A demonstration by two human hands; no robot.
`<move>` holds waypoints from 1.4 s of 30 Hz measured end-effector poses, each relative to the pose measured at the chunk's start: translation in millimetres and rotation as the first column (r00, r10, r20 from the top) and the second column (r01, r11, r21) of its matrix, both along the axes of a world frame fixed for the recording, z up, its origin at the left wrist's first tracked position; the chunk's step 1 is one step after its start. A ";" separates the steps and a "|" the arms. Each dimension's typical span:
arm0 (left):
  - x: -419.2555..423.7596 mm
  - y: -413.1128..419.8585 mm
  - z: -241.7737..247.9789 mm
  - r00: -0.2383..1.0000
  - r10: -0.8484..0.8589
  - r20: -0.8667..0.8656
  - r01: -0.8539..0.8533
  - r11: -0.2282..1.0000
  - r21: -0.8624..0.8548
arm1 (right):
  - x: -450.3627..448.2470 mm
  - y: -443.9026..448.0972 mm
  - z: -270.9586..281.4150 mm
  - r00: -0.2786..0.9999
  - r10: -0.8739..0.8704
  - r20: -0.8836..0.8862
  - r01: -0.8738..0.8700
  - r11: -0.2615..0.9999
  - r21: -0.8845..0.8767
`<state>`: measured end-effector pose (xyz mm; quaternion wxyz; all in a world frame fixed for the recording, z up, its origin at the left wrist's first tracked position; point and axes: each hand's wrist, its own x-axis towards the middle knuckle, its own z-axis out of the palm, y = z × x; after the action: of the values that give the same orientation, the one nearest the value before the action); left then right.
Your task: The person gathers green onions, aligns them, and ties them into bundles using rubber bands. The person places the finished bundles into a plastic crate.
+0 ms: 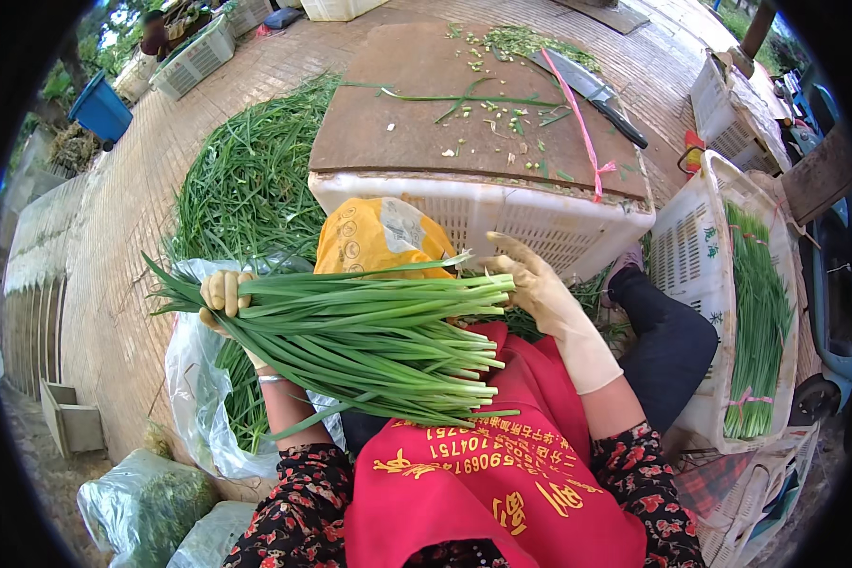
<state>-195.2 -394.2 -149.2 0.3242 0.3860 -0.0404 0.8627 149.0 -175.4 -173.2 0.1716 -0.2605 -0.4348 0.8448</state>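
Observation:
A fanned bunch of Chinese chives (369, 334) lies sideways over my lap, its pale cut stem ends facing right. My left hand (225, 297), in a cream rubber glove, is closed around the bunch near the leaf tips. Beside the uppermost stem ends is my right hand (532, 284), gloved the same way, with fingers apart and nothing visible in it. One stray leaf sticks out above the bunch near those fingers. Behind the bunch, a yellow plastic bag (369, 231) is partly hidden. I wear a red apron (511, 440) that bears writing.
Ahead, a brown board (412, 106) on a white plastic crate (525, 220) holds a knife (582, 85), pink twine (575, 113) and scraps. Loose chives (255, 163) are heaped left, near a clear bag (192, 383). A crate (681, 241) of tied bundles (756, 319) stands right.

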 end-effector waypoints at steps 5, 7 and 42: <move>4.5 1.7 19.7 1.000 -0.002 -0.030 0.004 0.997 0.073 | -33.9 2.2 16.5 0.994 0.019 0.107 -0.047 0.962 0.269; 4.8 -3.7 23.7 0.996 -0.044 -0.082 0.054 0.991 0.125 | -13.4 30.3 7.7 0.877 -0.191 0.440 -0.102 0.822 0.560; 4.1 0.2 96.1 0.737 -0.175 -0.653 0.415 0.879 0.233 | 0.8 -19.2 24.3 0.903 -0.034 0.427 -0.118 0.938 0.325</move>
<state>-191.1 -393.9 -53.1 0.3770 0.6861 -0.1536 0.6030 149.8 -194.6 -149.0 0.0966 -0.3954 -0.6076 0.6820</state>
